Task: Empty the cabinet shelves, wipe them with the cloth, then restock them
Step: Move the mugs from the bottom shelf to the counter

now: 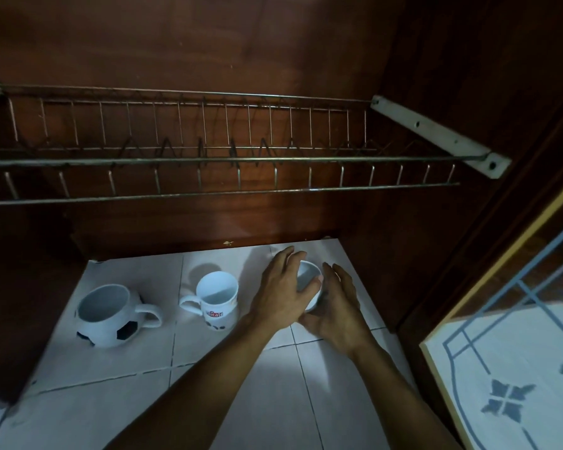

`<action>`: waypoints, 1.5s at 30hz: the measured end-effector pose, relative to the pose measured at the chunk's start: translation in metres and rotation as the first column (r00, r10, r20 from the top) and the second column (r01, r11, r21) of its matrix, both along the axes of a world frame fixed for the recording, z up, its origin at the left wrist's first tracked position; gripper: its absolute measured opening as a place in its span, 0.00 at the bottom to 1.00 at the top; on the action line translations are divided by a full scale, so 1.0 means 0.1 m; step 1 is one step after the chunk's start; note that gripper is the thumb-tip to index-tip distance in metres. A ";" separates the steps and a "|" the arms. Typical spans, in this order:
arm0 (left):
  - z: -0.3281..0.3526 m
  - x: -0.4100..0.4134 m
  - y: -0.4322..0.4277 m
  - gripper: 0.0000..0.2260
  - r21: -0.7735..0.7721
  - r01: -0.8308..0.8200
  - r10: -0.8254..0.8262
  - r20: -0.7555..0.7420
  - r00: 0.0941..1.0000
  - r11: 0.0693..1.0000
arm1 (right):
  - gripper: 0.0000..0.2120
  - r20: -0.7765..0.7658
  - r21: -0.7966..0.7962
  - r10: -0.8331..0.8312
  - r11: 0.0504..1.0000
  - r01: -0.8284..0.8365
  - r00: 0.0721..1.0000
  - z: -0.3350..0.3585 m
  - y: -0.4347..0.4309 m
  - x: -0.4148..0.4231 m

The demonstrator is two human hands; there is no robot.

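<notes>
- Small white cup [307, 275]: upright on the tiled shelf [137, 358], at the far right, close to the cabinet's right wall. It sits between my two hands, with only its inside and part of its side showing.
- My left hand [281, 289]: comes in from the near left. The fingers curl round the cup's left and far side and the thumb tip lies on the rim, so it grips the cup.
- My right hand [337, 308]: lies against the cup's right side with the fingers mostly straight and pointing away from me. The palm faces the cup, and I cannot tell whether it presses or only rests there.
- Football mug [106, 315]: white with black patches, upright at the left of the shelf, handle to the right.
- White mug [218, 298] with red lettering: upright between the football mug and my left hand, handle to the left, just beside my left wrist.
- Wire rack [208, 161]: metal, spans the cabinet above the shelf and is fixed to a pale bracket [436, 134] at the right.
- Cabinet door [507, 378]: stands open at the near right, with a patterned pane.
</notes>
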State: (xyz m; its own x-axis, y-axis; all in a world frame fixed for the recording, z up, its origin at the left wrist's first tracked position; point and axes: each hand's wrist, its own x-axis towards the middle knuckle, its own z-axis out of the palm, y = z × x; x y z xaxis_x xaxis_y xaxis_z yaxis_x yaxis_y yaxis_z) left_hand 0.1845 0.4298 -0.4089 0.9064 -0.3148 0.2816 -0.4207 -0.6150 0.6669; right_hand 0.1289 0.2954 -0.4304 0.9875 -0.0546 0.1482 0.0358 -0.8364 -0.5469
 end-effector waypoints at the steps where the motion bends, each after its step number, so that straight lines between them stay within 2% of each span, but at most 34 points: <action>1: 0.02 -0.02 0.01 0.25 -0.003 -0.002 0.002 0.005 1.000 1.000 | 0.50 0.059 -0.060 0.071 0.996 -0.068 0.996 -0.02 -0.05 -0.04; 2: 0.04 -0.04 0.02 0.25 -0.009 -0.001 0.002 0.012 1.000 1.000 | 0.43 0.103 -0.052 0.085 0.995 -0.080 0.991 -0.03 -0.06 -0.05; 3: 0.06 -0.07 0.03 0.25 -0.018 0.001 0.000 0.024 1.000 1.000 | 0.37 0.110 0.051 0.053 0.997 -0.059 0.992 -0.01 -0.04 -0.06; 5: 0.12 -0.13 0.05 0.24 -0.035 0.004 -0.002 0.044 0.999 0.999 | 0.42 0.089 0.120 0.067 0.990 -0.077 0.994 0.09 0.00 -0.12; 7: 0.18 -0.20 0.07 0.23 -0.049 0.009 -0.007 0.052 0.999 0.999 | 0.48 0.115 0.113 -0.011 0.994 -0.002 0.993 0.22 0.10 -0.20; 9: 0.24 -0.28 0.12 0.23 -0.059 0.022 -0.018 0.063 0.998 0.998 | 0.44 0.138 0.134 -0.062 0.990 0.043 0.988 0.30 0.15 -0.25; 13: 0.35 -0.45 0.25 0.23 -0.054 0.047 -0.039 0.135 0.990 0.997 | 0.37 0.190 0.114 -0.026 0.994 0.004 0.981 0.42 0.21 -0.39; 16: 0.45 -0.60 0.40 0.26 0.032 0.052 -0.057 0.203 0.978 0.998 | 0.35 0.206 0.081 0.014 0.996 -0.032 0.978 0.46 0.28 -0.51; 21: 0.47 -0.81 0.67 0.23 0.186 0.024 -0.097 0.395 0.914 0.982 | 0.37 0.222 -0.133 0.064 0.990 -0.035 0.973 0.52 0.38 -0.68; 24: 0.46 -0.89 0.80 0.23 0.281 -0.047 -0.097 0.475 0.875 0.959 | 0.39 0.130 -0.317 0.108 0.947 -0.062 0.986 0.55 0.38 -0.83; 27: 0.43 -1.01 0.89 0.27 0.378 -0.118 -0.091 0.493 0.865 0.918 | 0.41 0.087 -0.444 0.116 0.894 -0.066 0.989 0.60 0.37 -0.95; 31: 0.37 -1.23 0.95 0.35 0.466 -0.181 -0.092 0.504 0.859 0.866 | 0.46 0.135 -0.620 0.121 0.785 -0.012 0.983 0.68 0.38 -1.13; 35: 0.40 -1.45 0.93 0.38 0.482 -0.230 -0.072 0.530 0.845 0.846 | 0.44 0.220 -0.631 0.151 0.775 0.023 0.964 0.76 0.33 -1.31; 38: 0.45 -1.66 0.91 0.37 0.480 -0.255 -0.020 0.497 0.868 0.839 | 0.42 0.212 -0.623 0.163 0.782 0.005 0.963 0.80 0.29 -1.48; 45: 0.56 -2.21 0.88 0.34 0.508 -0.302 0.014 0.495 0.869 0.807 | 0.44 0.271 -0.593 0.240 0.804 -0.034 0.932 0.88 0.21 -1.92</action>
